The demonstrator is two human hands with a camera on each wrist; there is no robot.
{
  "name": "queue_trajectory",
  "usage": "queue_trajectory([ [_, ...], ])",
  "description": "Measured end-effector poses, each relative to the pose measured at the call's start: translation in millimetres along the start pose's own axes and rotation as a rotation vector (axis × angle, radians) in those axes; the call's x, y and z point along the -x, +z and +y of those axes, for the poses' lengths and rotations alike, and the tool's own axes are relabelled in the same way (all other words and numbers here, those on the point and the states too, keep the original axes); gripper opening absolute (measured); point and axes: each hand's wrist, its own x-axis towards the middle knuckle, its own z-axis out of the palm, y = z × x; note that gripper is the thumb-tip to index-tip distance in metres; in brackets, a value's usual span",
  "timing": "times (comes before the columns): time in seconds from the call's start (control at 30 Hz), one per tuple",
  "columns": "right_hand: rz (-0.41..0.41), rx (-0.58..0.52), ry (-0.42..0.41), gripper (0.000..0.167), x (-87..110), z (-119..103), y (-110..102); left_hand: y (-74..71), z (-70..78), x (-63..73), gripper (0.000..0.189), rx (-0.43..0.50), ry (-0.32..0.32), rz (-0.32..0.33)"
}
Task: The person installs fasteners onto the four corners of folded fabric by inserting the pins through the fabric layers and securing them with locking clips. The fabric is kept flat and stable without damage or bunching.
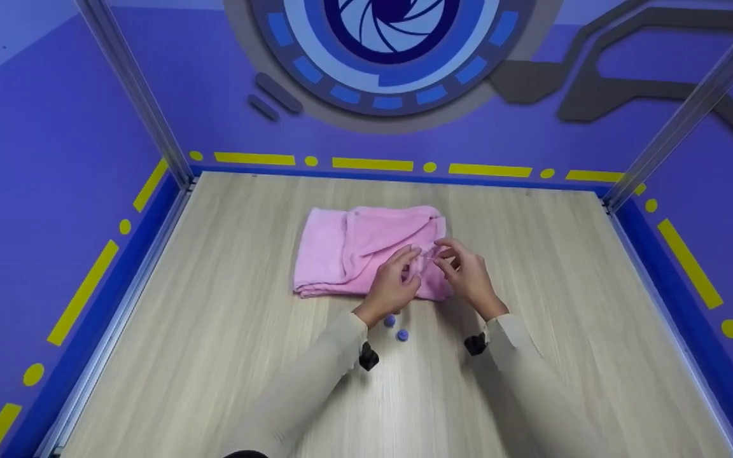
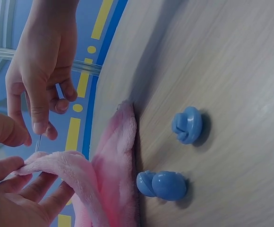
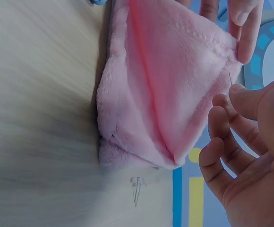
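A folded pink plush cloth [image 1: 328,248] lies on the table, its near right corner lifted. My left hand [image 1: 395,283] pinches that raised edge between thumb and fingers, with the other fingers beneath it in the left wrist view. My right hand [image 3: 250,142] pinches a thin metal pin [image 3: 230,78] between thumb and index finger, close to the cloth's edge. The pin's tip points toward the fabric and the left fingertips. Two shiny blue knob-like pieces, one [image 2: 186,125] with a rounded cap and another [image 2: 167,185] on its side, sit near the cloth.
Several thin pins with clear heads [image 3: 136,189] lie on the table beside the cloth. The wooden table [image 1: 226,356] is bordered by blue printed panels [image 1: 55,191] with metal posts [image 1: 134,89] at the back corners.
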Motion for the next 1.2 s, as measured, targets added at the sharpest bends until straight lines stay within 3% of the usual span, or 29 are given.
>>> queue_trajectory([
  [0.3,-0.006,0.034,0.013,0.034,-1.1,0.8,5.7,0.5,-0.4,-1.0,0.052,-0.004,0.007,0.0],
  [0.5,0.024,0.054,-0.045,0.033,-1.3,1.5,8.7,0.6,1.8,-1.1,0.052,-0.012,0.013,0.002],
  [0.73,0.019,0.051,0.002,0.033,-1.5,-2.1,11.0,1.2,1.5,-2.1,0.05,-0.036,0.033,-0.008],
  [1.2,0.022,0.07,-0.03,0.032,-2.4,-4.5,14.3,1.7,3.6,-2.1,0.05,-0.046,0.072,-0.013],
])
